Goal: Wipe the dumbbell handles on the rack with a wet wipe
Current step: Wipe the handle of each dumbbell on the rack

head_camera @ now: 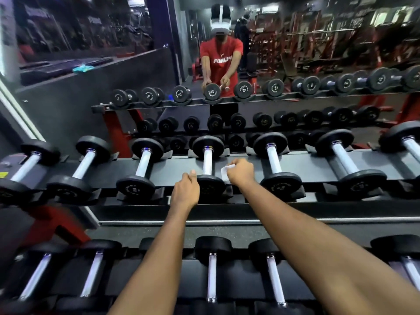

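Observation:
Several black dumbbells with shiny metal handles lie side by side on the top shelf of a black rack (295, 165). My right hand (240, 172) holds a folded white wet wipe (225, 172) just right of the handle of the middle dumbbell (207, 162). My left hand (185, 189), fingers curled, rests against the near black head of that same dumbbell, thumb pointing up beside it. The wipe sits close to the handle; whether it touches is unclear.
A lower shelf (145, 278) with more dumbbells runs under my forearms. A wall mirror (295, 53) behind the rack reflects the dumbbells, a person in a red shirt and red gym machines. Red rack legs (45, 226) stand at the left.

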A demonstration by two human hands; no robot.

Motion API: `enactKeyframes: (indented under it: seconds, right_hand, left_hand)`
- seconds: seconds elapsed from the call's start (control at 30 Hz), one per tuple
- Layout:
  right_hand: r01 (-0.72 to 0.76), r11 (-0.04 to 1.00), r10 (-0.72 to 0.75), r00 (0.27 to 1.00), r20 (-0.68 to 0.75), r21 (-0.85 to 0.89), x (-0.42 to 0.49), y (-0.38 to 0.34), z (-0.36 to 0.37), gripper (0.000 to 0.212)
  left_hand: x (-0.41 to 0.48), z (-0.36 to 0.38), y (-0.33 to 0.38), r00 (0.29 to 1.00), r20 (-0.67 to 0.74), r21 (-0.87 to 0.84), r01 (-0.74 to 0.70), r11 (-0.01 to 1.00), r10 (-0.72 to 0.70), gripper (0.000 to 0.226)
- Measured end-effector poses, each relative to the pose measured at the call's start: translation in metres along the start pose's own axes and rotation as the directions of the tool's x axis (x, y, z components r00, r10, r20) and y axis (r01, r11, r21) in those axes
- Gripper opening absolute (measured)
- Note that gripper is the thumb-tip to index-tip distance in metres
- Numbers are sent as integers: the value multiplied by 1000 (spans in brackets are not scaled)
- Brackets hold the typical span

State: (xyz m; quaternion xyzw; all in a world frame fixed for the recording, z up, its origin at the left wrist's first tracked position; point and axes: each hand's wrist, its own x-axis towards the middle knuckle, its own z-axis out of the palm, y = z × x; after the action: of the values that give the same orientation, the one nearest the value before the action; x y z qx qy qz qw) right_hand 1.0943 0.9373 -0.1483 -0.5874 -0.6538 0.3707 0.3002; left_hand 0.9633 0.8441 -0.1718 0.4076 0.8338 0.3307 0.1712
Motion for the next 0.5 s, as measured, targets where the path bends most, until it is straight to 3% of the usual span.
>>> enactKeyframes:
  seconds: [0.17, 0.33, 0.5]
  right_hand:
    - [-76, 994, 77, 997, 17, -76, 9, 5, 8, 23]
    - [-150, 978, 165, 982, 94, -145, 13, -4, 28, 25]
    - [-174, 981, 185, 972, 148, -81, 19, -19, 49, 21]
  left_hand:
    - [9, 2, 5, 991, 98, -34, 92, 995, -88, 64]
    - [8, 6, 0, 990, 83, -88, 124, 988, -117, 68]
    - [12, 9, -3, 992, 73, -109, 112, 988, -105, 65]
